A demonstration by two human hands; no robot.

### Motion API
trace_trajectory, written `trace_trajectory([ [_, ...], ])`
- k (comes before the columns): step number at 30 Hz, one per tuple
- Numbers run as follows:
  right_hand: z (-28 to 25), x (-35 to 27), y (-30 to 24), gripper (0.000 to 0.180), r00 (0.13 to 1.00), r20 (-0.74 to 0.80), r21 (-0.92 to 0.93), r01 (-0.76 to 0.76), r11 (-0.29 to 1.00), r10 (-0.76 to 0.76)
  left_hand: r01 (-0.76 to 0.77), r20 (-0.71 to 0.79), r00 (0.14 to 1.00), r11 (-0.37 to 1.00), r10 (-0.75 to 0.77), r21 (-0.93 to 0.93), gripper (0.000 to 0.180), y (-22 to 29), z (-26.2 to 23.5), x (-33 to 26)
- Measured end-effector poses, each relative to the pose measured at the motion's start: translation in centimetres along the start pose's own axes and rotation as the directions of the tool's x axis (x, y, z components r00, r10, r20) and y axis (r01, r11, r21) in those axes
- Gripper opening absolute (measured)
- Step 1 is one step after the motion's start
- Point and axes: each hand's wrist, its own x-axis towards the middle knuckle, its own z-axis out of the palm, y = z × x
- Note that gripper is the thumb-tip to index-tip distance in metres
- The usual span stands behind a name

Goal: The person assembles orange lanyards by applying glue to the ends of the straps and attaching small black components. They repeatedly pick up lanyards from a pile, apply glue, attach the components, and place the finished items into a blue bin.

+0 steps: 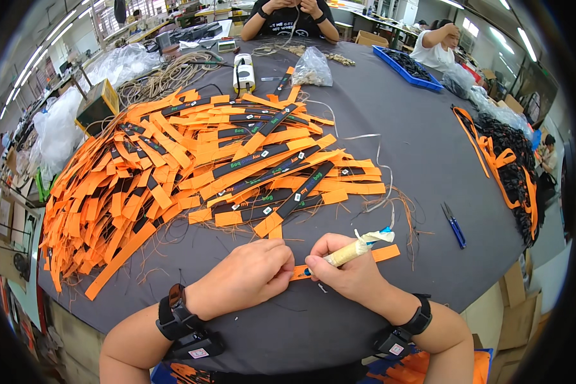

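An orange webbing strip (388,254) lies across the near part of the grey-covered table (422,173). My left hand (246,278) is closed, its curled fingers pinching the strip's left part. My right hand (351,276) grips, like a pen, a corded tool (350,251) with a cream-wrapped handle. Its tip points down left to the strip, beside my left fingers; whether it touches cannot be made out. A thin pale cord (379,153) runs from the tool's blue upper end across the table. Just beyond my hands spreads a big pile of orange strips (118,198), many with black printed labels.
Blue-handled snips (455,229) lie at right. Farther right are heaped black and orange straps (515,169). A white device (244,73), a plastic bag (312,68) and a blue tray (408,68) stand toward the back. Two people sit across the table. Loose threads lie around the pile.
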Motion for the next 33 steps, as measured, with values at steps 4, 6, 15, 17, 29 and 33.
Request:
trace_trajectory([
  [4, 0.04, -0.04, -0.03, 0.015, 1.0, 0.003, 0.012, -0.003, 1.0, 0.003, -0.005, -0.004, 1.0, 1.0, 0.005, 0.006, 0.013, -0.12, 0.09, -0.01],
  [6, 0.05, -0.01, 0.01, 0.015, 1.0, 0.004, 0.003, -0.003, 1.0, 0.003, 0.0, -0.005, 1.0, 1.0, 0.0, 0.002, 0.013, -0.16, 0.11, -0.04],
  [15, 0.06, 0.0, -0.01, 0.014, 0.998, -0.063, 0.044, -0.007, 0.999, 0.01, 0.077, -0.021, 0.997, 0.996, -0.078, -0.052, 0.01, -0.14, -0.12, -0.02],
  [17, 0.03, 0.06, -0.1, 0.014, 0.998, -0.063, 0.037, -0.02, 0.999, 0.022, 0.073, -0.025, 0.997, 0.996, -0.074, -0.045, 0.01, -0.21, -0.13, -0.04],
  [29, 0.06, 0.06, -0.17, 0.014, 0.999, -0.044, 0.024, -0.026, 0.999, 0.027, 0.071, -0.036, 0.997, 0.997, -0.072, -0.043, 0.01, -0.23, -0.07, -0.02],
  [33, 0.11, 0.06, -0.29, 0.014, 0.999, -0.042, 0.014, -0.018, 1.0, 0.018, 0.065, -0.043, 0.997, 0.997, -0.067, -0.044, 0.01, -0.19, -0.08, 0.01],
])
